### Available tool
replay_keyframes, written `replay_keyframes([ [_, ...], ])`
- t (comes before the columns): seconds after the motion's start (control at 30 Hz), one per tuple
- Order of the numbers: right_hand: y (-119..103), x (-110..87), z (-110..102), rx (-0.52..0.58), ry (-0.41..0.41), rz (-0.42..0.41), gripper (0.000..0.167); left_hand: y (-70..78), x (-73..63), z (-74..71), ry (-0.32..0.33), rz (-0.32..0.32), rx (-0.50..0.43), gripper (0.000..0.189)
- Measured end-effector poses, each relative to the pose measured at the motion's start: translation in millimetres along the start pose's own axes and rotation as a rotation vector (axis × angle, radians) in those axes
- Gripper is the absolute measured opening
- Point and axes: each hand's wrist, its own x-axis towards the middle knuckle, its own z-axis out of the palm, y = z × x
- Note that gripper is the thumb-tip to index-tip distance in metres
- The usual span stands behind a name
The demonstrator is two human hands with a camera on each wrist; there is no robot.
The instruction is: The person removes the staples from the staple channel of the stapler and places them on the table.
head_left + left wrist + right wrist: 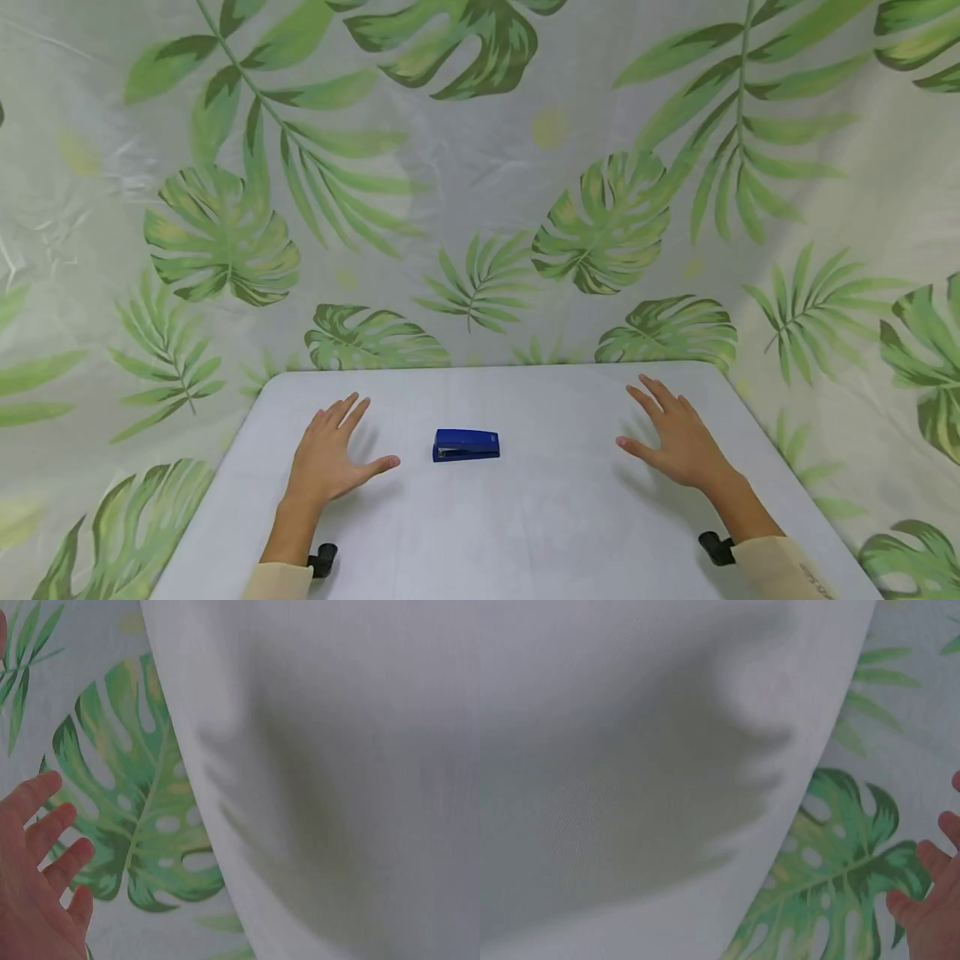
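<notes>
A blue stapler point(466, 445) lies on its base near the middle of the white table, its long side running left to right. To its left, apart from it, my left hand point(328, 457) hovers above the table with fingers spread and thumb toward the stapler. Farther off on the right, my right hand point(677, 437) is held in the air in much the same way, holding nothing. The left wrist view catches the fingers of the left hand point(45, 862) at its edge; the right wrist view catches part of the right hand point(930, 892).
The white-covered table point(510, 533) has rounded far corners. Behind it hangs a leaf-patterned curtain point(480, 183), which also shows past both table sides. A black wrist strap point(323, 560) is on the left wrist, another black strap point(717, 548) on the right.
</notes>
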Motion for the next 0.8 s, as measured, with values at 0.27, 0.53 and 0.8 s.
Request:
replay_keyframes([
  [0.27,-42.0,26.4,26.4,0.08,0.012,-0.022,0.084,21.2,11.5,29.8,0.038,0.049,-0.12,0.107],
  [0.53,-92.9,55.0,53.8,0.141,-0.006,-0.064,0.08,36.7,19.4,48.7,-0.008,0.084,-0.201,0.101],
  [0.8,-143.6,79.3,76.3,0.169,-0.069,-0.118,0.069,52.6,25.4,57.5,-0.126,0.073,-0.257,0.092],
])
